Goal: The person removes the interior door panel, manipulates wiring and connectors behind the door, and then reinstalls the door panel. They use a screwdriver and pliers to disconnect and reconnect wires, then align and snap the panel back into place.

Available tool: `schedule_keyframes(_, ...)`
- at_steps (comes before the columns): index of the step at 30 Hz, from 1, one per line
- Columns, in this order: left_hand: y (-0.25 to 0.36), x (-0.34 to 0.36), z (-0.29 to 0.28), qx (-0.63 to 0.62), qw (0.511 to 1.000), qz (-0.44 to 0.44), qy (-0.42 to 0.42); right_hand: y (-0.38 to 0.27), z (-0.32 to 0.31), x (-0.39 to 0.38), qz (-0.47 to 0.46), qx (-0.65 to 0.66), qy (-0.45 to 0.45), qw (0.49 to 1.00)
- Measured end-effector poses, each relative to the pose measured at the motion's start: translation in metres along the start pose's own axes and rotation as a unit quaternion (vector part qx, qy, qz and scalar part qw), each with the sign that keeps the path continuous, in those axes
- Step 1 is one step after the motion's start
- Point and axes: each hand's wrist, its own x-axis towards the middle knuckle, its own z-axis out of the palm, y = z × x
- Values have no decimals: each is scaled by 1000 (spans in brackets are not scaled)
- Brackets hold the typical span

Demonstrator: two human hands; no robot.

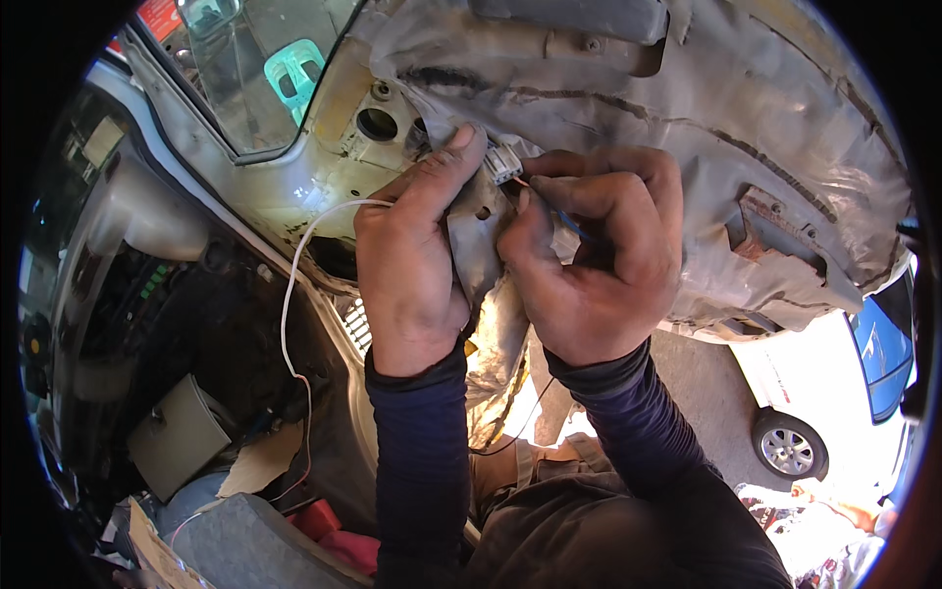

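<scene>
A white plastic connector (504,163) with coloured wires sits between my hands at the car door's sheet-covered inner panel (608,108). My left hand (417,255) is closed around it and the loose plastic, its thumb beside the connector and its other fingertips mostly hidden. My right hand (599,255) pinches a thin orange wire at the connector's lower end; a blue wire (564,218) runs below its index finger. A thin white wire (290,285) loops from my left hand down into the car interior on the left.
The door window (245,69) shows a turquoise stool beyond. Left, inside the car (118,324), lie a grey panel (172,435), cardboard (255,461) and red items (314,520). At right are a white car (785,368) with a wheel (785,447) and another person's arm (829,501).
</scene>
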Motion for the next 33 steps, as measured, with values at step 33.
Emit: schedule_keyframes(33,-11,-12,7,-10,999,34,-4,8,13,-9,-4,-29,52,998)
